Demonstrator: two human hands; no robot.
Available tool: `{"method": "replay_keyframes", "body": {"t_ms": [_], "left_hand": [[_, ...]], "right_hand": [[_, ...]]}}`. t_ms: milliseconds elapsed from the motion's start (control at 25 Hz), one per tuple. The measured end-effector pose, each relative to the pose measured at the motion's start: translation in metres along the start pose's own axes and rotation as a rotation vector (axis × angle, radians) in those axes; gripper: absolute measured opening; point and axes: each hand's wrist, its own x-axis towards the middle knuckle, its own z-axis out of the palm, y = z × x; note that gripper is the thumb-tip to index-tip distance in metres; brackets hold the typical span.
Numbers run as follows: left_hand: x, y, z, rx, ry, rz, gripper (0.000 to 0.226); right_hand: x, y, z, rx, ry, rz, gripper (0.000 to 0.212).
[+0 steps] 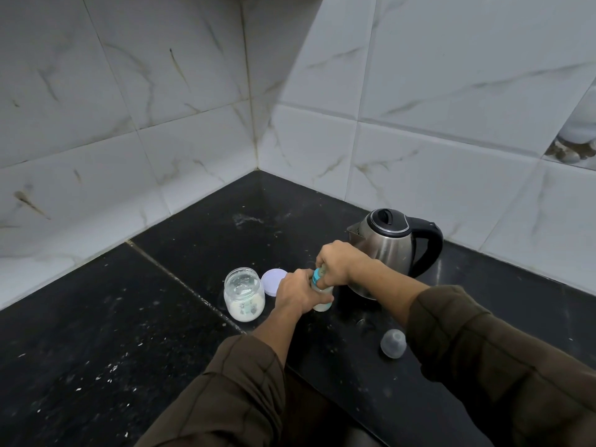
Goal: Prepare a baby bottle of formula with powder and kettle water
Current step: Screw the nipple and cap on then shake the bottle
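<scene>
Bottle: a baby bottle (323,300) with pale milky liquid in its lower part is stood upright on the black counter (161,333), gripped from both sides.
Left hand: the left hand (295,293) is wrapped around the bottle's body from the left, fingers closed on it.
Right hand: the right hand (338,264) is closed from above over the bottle's top, where a teal ring (317,277) is seen between the two hands; the teat itself is hidden under the fingers.
Grip state: both hands are clamped on the bottle, one low, one high, nearly touching each other.
Jar: a clear jar (244,294) with white powder in its bottom is stood open just left of the gripped bottle.
Jar lid: a round white lid (272,281) is laid flat behind the left hand, between jar and bottle.
Kettle: a steel kettle (395,246) with a black handle and closed black lid is stood just behind and to the right of the grip, spout turned toward the hands.
Cap: a clear domed cap (392,343) is laid on the counter nearer the person, to the right of the grip, under the right forearm.
Sleeves: both forearms are covered by dark brown sleeves (483,350).
Counter surface: white specks are scattered over it to the left of the grip.
</scene>
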Motion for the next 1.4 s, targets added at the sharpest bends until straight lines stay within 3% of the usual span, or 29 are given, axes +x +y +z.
{"method": "replay_keyframes", "body": {"t_ms": [80,320,480,560,680,880,1080,1200,1400], "left_hand": [[0.0,0.0,0.001,-0.007,0.015,-0.01,0.033],[-0.001,-0.001,0.003,-0.014,0.017,0.006,0.032],[-0.001,0.0,0.001,-0.023,0.001,-0.022,0.035],[-0.001,0.001,0.0,-0.036,0.004,-0.031,0.033],[0.0,0.0,0.001,-0.036,0.01,-0.029,0.031],[0.0,0.0,0.003,-0.034,0.004,-0.01,0.034],[0.0,0.0,0.002,-0.03,0.009,-0.042,0.037],[-0.001,0.001,0.002,-0.018,0.01,-0.04,0.037],[-0.001,0.002,0.002,-0.01,0.008,-0.04,0.034]], "right_hand": [[0.001,0.0,0.0,-0.029,0.05,0.047,0.037],[-0.009,0.001,-0.003,-0.177,0.083,0.116,0.06],[-0.005,0.005,-0.014,0.003,-0.064,0.01,0.069],[-0.006,0.005,-0.016,-0.013,-0.137,-0.043,0.059],[-0.008,0.002,-0.011,-0.08,-0.022,-0.018,0.03],[-0.013,0.001,-0.006,-0.183,0.062,0.113,0.061],[-0.014,0.001,-0.019,-0.023,-0.101,0.0,0.044],[-0.01,0.0,-0.012,-0.055,-0.047,0.019,0.031],[-0.009,0.006,-0.003,-0.11,0.041,0.086,0.057]]}}
